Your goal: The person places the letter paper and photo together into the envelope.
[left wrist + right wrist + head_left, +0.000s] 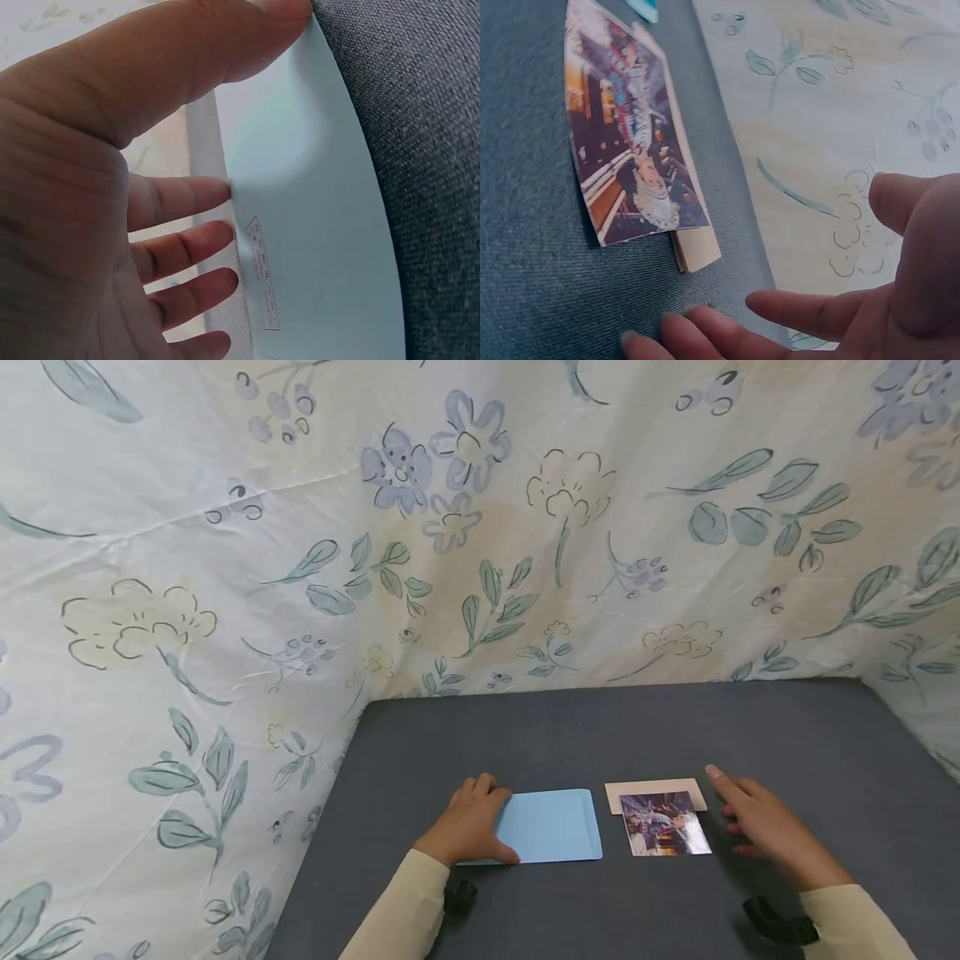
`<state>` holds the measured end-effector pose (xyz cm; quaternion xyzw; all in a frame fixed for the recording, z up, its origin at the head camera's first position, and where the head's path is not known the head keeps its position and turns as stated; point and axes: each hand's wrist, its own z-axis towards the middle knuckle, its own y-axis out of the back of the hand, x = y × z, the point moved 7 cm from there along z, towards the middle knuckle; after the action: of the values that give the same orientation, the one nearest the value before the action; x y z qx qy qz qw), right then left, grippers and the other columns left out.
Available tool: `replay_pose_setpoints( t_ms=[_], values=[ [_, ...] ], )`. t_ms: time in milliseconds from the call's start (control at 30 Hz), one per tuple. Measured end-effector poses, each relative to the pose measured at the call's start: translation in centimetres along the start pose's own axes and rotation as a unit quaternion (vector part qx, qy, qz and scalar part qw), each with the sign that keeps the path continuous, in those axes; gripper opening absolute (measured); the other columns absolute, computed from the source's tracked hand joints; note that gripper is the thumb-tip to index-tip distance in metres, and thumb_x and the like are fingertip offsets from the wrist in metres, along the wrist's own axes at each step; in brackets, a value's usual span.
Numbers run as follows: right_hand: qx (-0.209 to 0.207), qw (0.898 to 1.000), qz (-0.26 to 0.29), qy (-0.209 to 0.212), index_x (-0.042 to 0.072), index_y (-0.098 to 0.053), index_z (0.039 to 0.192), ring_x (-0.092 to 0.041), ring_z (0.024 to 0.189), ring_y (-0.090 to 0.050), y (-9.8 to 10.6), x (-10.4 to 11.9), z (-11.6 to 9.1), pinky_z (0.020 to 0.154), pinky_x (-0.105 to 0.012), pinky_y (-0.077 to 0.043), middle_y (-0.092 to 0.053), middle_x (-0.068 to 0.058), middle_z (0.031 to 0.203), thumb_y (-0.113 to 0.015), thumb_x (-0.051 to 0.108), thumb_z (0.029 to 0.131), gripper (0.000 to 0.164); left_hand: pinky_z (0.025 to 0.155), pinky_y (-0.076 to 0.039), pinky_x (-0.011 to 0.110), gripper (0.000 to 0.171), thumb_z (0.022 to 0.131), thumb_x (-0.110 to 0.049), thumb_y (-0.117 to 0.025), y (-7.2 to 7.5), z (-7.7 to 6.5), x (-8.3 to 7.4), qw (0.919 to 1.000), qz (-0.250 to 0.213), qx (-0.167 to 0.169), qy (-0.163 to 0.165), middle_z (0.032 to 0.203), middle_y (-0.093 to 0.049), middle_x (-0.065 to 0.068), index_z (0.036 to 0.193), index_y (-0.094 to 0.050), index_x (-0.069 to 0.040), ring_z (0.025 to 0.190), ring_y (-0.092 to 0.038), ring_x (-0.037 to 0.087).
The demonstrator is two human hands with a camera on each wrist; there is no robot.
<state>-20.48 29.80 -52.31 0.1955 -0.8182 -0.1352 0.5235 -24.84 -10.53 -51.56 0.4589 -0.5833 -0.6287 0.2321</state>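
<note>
The left hand (pixel 471 822) is grasping the left end of a light-blue rectangular paper envelope (pixel 551 827) over a dark grey tabletop (pixel 540 910). To its right, a glossy multicoloured photo print (pixel 663 824) is overlapping the near side of a beige paper rectangle (pixel 652 787). Farther right, the right hand (pixel 772 828) is hovering, loose-fingered and holding nothing.

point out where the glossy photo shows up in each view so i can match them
Head: photo, lower right of centre, partly over a beige card.
Left wrist: not in it.
Right wrist: upper left, again overlapping the card.
Shared landmark: the dark grey surface.
</note>
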Motion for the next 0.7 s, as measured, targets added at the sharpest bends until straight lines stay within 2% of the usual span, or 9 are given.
replay_pose_setpoints(
  t_ms=[100, 233, 367, 567, 700],
  values=[
    [0.0, 0.999, 0.033, -0.018, -0.021, -0.019, 0.157, -0.047, 0.109, -0.064, 0.0, -0.5, -0.1, 0.078, -0.055, -0.061, -0.051, -0.04, 0.128, -0.029, 0.076, 0.109, 0.109, 0.108, -0.045, 0.048, 0.098, 0.071, -0.055, -0.103, -0.1, 0.0, 0.1, 1.0, -0.006, -0.004, -0.001, 0.138, -0.052, 0.005, 0.149, -0.064, -0.009, 0.122, -0.046, 0.023],
    [0.015, 0.998, 0.048, -0.026, -0.024, -0.01, 0.159, -0.051, 0.11, -0.067, -0.4, -0.6, -0.2, 0.079, -0.056, -0.062, -0.052, -0.046, 0.131, -0.031, 0.076, 0.108, 0.114, 0.105, -0.047, 0.046, 0.099, 0.071, -0.053, -0.103, -0.2, 0.0, 0.2, 0.9999, -0.013, -0.008, -0.001, 0.138, -0.053, 0.004, 0.149, -0.064, -0.009, 0.121, -0.046, 0.022],
    [0.04, 0.998, 0.052, -0.021, -0.024, -0.007, 0.16, -0.053, 0.117, -0.065, -1.1, -0.4, -0.5, 0.083, -0.056, -0.061, -0.054, -0.045, 0.134, -0.032, 0.073, 0.11, 0.112, 0.104, -0.049, 0.045, 0.098, 0.071, -0.053, -0.103, -0.5, -0.2, 0.2, 0.9998, -0.013, -0.012, -0.003, 0.138, -0.053, 0.004, 0.149, -0.063, -0.009, 0.121, -0.047, 0.022],
    [0.056, 0.996, 0.061, -0.014, -0.021, -0.012, 0.16, -0.054, 0.121, -0.062, -2.1, -0.2, -0.7, 0.085, -0.057, -0.061, -0.055, -0.042, 0.135, -0.037, 0.07, 0.112, 0.106, 0.104, -0.049, 0.045, 0.098, 0.071, -0.053, -0.103, -0.8, -0.4, 0.4, 0.9998, -0.011, -0.014, -0.005, 0.139, -0.054, 0.004, 0.149, -0.063, -0.009, 0.122, -0.047, 0.022],
    [0.047, 0.996, 0.081, -0.007, -0.018, -0.02, 0.159, -0.045, 0.114, -0.066, -2.7, -0.3, -0.8, 0.085, -0.055, -0.061, -0.056, -0.038, 0.135, -0.047, 0.06, 0.114, 0.094, 0.105, -0.049, 0.045, 0.098, 0.072, -0.054, -0.103, -1.0, -0.6, 0.6, 0.9998, -0.009, -0.014, -0.008, 0.14, -0.053, 0.004, 0.149, -0.063, -0.009, 0.123, -0.047, 0.023]
  ],
)
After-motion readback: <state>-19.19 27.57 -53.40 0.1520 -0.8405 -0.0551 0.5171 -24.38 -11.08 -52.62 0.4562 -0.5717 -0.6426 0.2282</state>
